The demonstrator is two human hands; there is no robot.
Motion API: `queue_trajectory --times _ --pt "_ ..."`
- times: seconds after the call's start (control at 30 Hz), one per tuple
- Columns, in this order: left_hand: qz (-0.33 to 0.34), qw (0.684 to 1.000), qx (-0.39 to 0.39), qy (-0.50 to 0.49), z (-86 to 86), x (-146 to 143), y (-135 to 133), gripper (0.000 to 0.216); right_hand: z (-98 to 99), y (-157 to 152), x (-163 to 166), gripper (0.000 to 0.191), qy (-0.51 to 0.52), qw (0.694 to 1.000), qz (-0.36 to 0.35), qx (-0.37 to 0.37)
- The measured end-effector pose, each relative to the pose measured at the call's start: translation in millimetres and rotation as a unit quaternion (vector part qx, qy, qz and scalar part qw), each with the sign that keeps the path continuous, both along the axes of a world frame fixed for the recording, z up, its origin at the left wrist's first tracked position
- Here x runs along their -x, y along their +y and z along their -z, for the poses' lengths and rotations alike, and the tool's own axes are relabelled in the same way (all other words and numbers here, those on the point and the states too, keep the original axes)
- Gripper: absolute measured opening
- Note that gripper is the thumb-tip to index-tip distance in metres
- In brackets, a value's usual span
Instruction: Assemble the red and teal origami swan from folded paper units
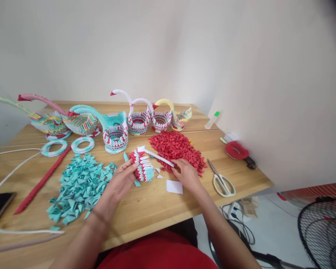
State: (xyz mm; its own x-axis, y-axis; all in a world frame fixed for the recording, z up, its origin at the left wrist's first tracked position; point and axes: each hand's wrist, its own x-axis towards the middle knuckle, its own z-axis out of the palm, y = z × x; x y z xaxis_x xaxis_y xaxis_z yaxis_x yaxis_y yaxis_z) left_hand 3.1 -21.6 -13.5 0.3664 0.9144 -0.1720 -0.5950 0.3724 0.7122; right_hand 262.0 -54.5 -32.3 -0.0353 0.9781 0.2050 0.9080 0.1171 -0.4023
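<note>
My left hand (123,179) grips a small body of folded paper pieces (143,169) in red, white and teal, fingers and thumb at its left side. A thin white strip of folded paper (159,157) runs right from its top. My right hand (186,175) pinches the strip's far end; the fingertips are partly hidden. Beyond that hand lies a heap of red paper triangles (175,147). Teal paper triangles (80,186) are piled left of my left hand. A folded white paper (174,186) lies just below my right hand, near a few loose white pieces (159,176).
Several paper swans (115,138) stand along the back. Two paper rings (83,145) and a long red strip (43,180) lie left. Scissors (223,183) and a red tape roll (236,150) are right. A white cable (9,170) and a phone (0,204) occupy the left edge.
</note>
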Motion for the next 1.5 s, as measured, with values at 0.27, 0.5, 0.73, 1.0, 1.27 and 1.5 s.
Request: queue_trajectory --times 0.27,0.5,0.73,1.0,1.27,1.5 --pt "0.000 1.000 -0.004 0.001 -0.2 0.0 -0.8 0.034 0.3 4.4 3.8 0.034 0.022 1.000 -0.005 -0.004" --pt "-0.009 1.000 0.001 -0.002 -0.1 1.7 0.6 0.033 0.3 4.0 1.0 0.035 0.020 1.000 -0.013 -0.009" --pt "-0.011 1.000 0.007 -0.003 -1.0 2.7 0.6 0.032 2.6 6.2 0.6 0.036 0.016 1.000 -0.020 0.008" --pt "-0.018 1.000 -0.007 0.005 -4.2 4.0 2.0 0.035 4.7 7.7 -1.2 0.026 0.025 1.000 -0.012 0.001" --pt "-0.048 0.998 -0.029 -0.006 -3.9 11.1 6.8 0.032 -1.6 4.3 -1.0 0.007 0.035 0.999 0.021 0.036" --pt "-0.046 0.998 -0.031 -0.003 -2.9 10.4 6.5 0.031 -3.8 -0.9 -6.2 0.019 -0.005 0.999 -0.017 0.030"
